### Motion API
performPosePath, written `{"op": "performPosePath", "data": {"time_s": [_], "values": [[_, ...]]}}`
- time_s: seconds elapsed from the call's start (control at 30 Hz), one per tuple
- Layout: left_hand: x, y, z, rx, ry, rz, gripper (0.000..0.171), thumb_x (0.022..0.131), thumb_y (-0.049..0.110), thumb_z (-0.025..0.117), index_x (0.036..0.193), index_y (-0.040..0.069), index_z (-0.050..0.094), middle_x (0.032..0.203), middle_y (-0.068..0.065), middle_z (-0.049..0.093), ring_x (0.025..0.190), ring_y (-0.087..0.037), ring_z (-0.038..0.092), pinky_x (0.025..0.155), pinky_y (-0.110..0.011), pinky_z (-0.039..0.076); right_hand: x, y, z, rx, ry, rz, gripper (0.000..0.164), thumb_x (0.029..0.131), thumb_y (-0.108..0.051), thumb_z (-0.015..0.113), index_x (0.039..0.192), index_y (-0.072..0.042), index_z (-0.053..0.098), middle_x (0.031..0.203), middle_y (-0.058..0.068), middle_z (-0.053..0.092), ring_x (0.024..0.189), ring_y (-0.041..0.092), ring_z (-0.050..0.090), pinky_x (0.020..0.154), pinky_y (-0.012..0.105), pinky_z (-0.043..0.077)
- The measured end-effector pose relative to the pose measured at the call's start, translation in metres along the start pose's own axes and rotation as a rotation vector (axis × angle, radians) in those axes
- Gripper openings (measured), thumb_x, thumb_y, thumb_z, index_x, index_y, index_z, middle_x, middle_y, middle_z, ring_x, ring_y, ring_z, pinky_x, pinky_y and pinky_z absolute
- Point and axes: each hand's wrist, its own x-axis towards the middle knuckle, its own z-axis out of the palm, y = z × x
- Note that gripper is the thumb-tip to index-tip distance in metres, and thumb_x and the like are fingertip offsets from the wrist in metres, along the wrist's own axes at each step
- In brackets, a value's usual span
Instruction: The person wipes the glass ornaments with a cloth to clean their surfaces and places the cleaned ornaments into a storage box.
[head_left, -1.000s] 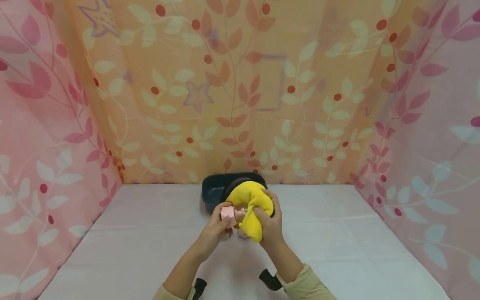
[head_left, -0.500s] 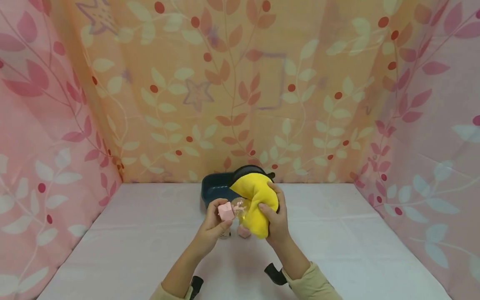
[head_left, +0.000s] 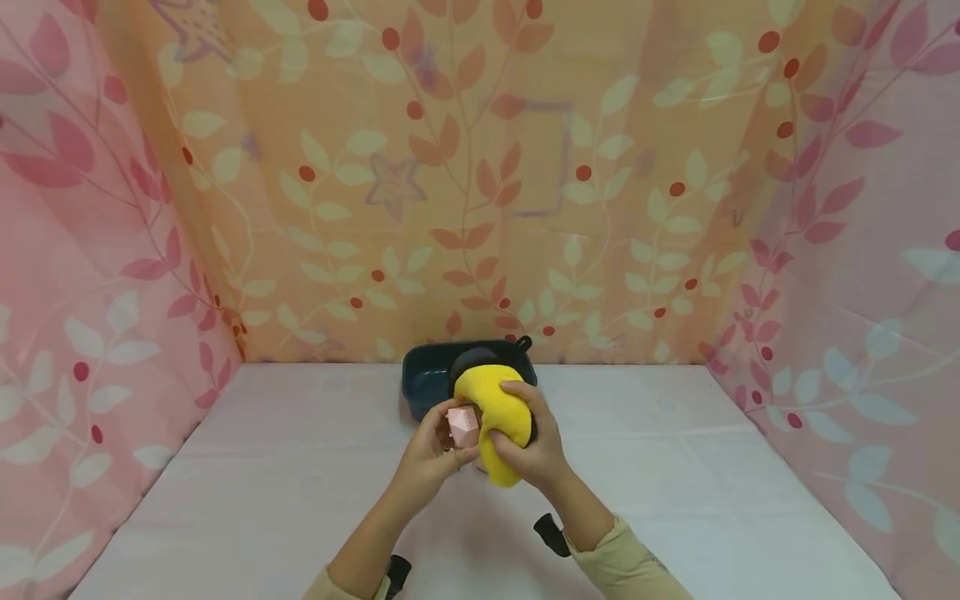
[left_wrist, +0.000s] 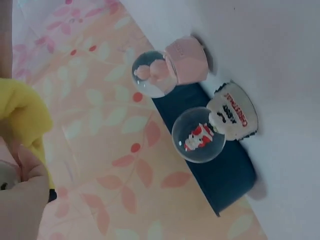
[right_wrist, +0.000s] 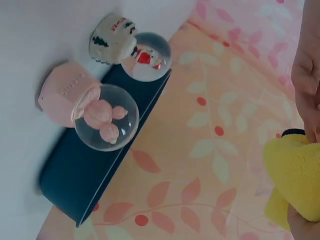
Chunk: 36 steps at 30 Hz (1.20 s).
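A: Entry one, leftmost: your left hand (head_left: 426, 454)?
B: Thumb and fingers curled about the faceted base of a pink ornament (head_left: 463, 427), carried above the surface (head_left: 285, 492), midway between its side edges and toward the far edge
A: Handling of that piece?
B: Judged rigid, smooth, rather heavy for its bulk. The rest of it is hidden by the yellow cloth (head_left: 501, 410); treat any dome under there as slippery and fragile. The flat facets should give you the surer hold
A: Next, mostly hidden by your hands in the head view?
B: Left, one Christmas snow globe (left_wrist: 220, 122), pale base, red lettering; right of it, one pink snow globe (left_wrist: 176, 66), clear dome. Both upright on the surface, just in front of a dark blue basin (head_left: 420, 400) by the far edge. Glass or plastic, cannot tell; either is best taken by its base
A: Then the cloth?
B: Against the ornament, dark edging; looks soft, light, limp. Hold it bunched near the middle, lest loose ends drag
A: Last, your right hand (head_left: 537, 450)?
B: Gripping the cloth, thumb pressed into its front; nothing else seen in it
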Motion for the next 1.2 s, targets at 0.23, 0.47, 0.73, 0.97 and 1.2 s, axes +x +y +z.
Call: {"op": "performPosePath", "data": {"time_s": [0.23,0.47,0.73,0.97,1.2], "values": [[0.002,0.001,0.005,-0.021,-0.024,-0.07,0.052,0.102,0.017,0.05,0.146,0.006,0.023,0.114,-0.018,0.046,0.091,-0.025,0.053,0.076,-0.023,0.046,0.002,0.002,0.0,-0.038,0.04,-0.121,0.055,0.069,-0.002,0.067,0.121,-0.005,0.048,0.102,0.016,0.052,0.08,0.019,0.051,0.066,0.03,0.049],[0.001,0.0,0.007,-0.023,-0.048,-0.085,0.048,0.106,0.022,0.039,0.144,0.0,0.018,0.103,-0.014,0.045,0.084,-0.021,0.048,0.073,-0.023,0.042,-0.003,0.001,0.003,0.017,0.165,0.049,0.049,0.071,0.005,0.06,0.118,0.0,0.049,0.101,0.007,0.052,0.08,0.015,0.05,0.067,0.026,0.046],[0.0,-0.002,0.004,-0.11,-0.073,-0.123,0.051,0.106,0.028,0.035,0.144,0.0,0.015,0.108,-0.013,0.043,0.087,-0.021,0.048,0.076,-0.022,0.043,-0.001,-0.002,0.001,0.305,0.263,0.406,0.047,0.076,0.004,0.056,0.119,-0.015,0.053,0.106,0.008,0.047,0.084,0.016,0.051,0.07,0.025,0.048],[0.0,-0.005,0.0,-0.202,-0.118,-0.131,0.058,0.106,0.037,0.03,0.145,-0.001,0.01,0.117,-0.011,0.038,0.092,-0.019,0.047,0.079,-0.023,0.043,0.001,-0.002,-0.001,0.47,0.286,0.512,0.045,0.08,0.003,0.052,0.122,-0.014,0.048,0.111,0.007,0.047,0.091,0.016,0.051,0.077,0.025,0.049],[-0.002,-0.009,-0.004,-0.312,-0.133,-0.045,0.046,0.107,0.031,0.018,0.14,0.0,0.009,0.115,-0.006,0.042,0.093,-0.017,0.05,0.082,-0.027,0.044,-0.002,0.0,-0.004,0.549,0.316,0.558,0.044,0.084,0.003,0.05,0.123,-0.016,0.047,0.111,0.004,0.048,0.093,0.015,0.051,0.08,0.024,0.048]]}}
